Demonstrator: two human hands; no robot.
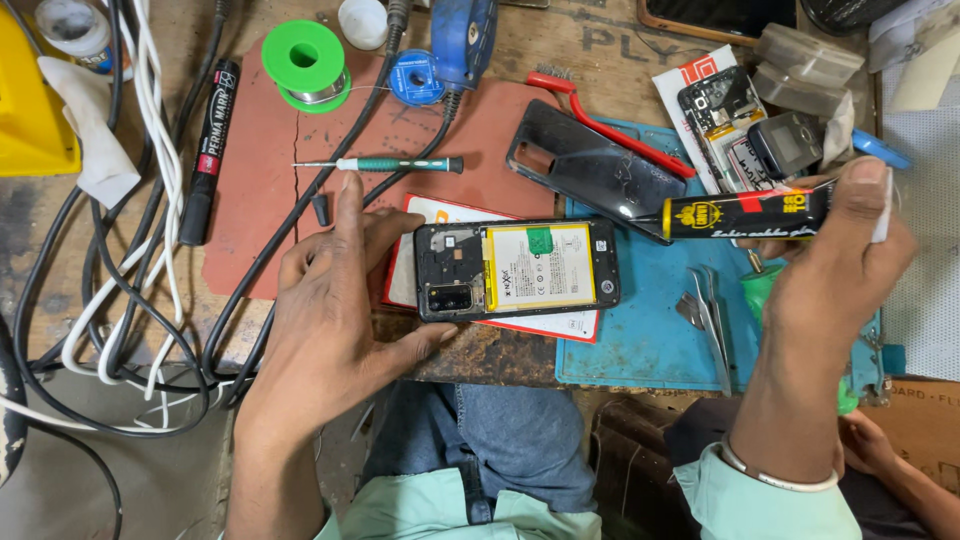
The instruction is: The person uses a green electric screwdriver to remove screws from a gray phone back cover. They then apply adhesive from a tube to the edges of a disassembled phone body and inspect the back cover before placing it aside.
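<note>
An opened phone (517, 268) lies back-up on a small box (560, 324), its yellow-and-white battery and circuit board exposed. My left hand (330, 300) rests flat beside the phone's left end, fingers spread and thumb against its lower corner, holding nothing. My right hand (835, 265) grips a black and yellow glue tube (750, 214), held sideways with its thin nozzle pointing left, the tip just off the phone's upper right corner. The phone's black back cover (585, 168) lies behind on the mat.
A blue work mat (640, 330) holds metal tweezers (712, 318). Also here are a green-handled screwdriver (395, 164), a black marker (208, 150), a green solder spool (305, 62), a red-handled brush (610, 125), tangled cables (130, 270) at left and phone parts (740, 125) at back right. Another person's hand (870, 440) shows at lower right.
</note>
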